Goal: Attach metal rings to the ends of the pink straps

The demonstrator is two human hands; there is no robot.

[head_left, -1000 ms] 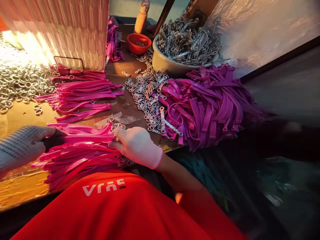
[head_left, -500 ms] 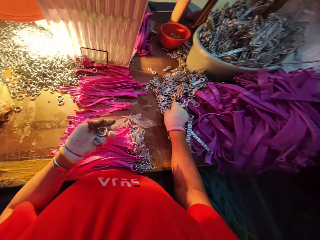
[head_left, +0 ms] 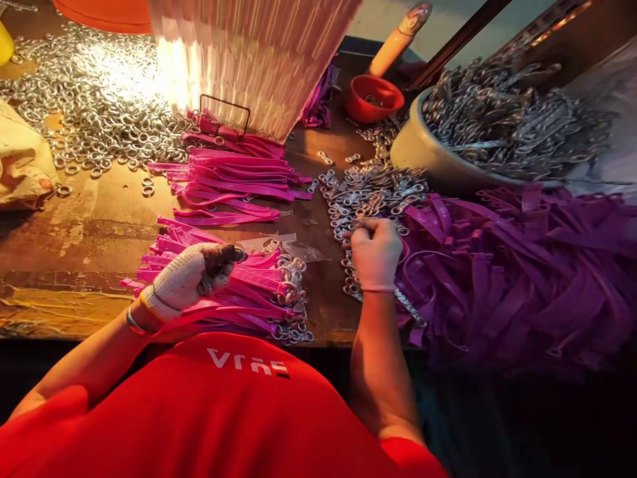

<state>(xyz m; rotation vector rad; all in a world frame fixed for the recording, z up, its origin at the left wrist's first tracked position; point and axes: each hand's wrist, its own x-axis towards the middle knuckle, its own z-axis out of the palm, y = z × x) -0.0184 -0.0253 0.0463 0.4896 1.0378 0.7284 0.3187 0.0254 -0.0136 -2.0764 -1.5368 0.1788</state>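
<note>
My left hand (head_left: 192, 275), in a white glove with dark-stained fingers, is closed on metal rings (head_left: 239, 254) above a bundle of pink straps (head_left: 249, 285). Metal rings hang at the right ends of these straps. Gloved in white too, my right hand (head_left: 375, 249) is pinched at the edge of a pile of small metal links (head_left: 358, 192); whatever is between its fingertips is too small to make out. Purple straps (head_left: 497, 265) lie heaped just right of it.
Loose metal rings (head_left: 99, 99) cover the back left, beside a ribbed translucent panel (head_left: 249, 46). More pink straps (head_left: 239, 169) lie below the panel. At the back right stand a red bowl (head_left: 361, 109) and a large pale tub (head_left: 423, 143) heaped with metal pieces.
The view has shifted, so the table things appear farther right and mostly lower. My left fingers have curled in around the rings. My right hand has drawn back slightly toward me from the link pile.
</note>
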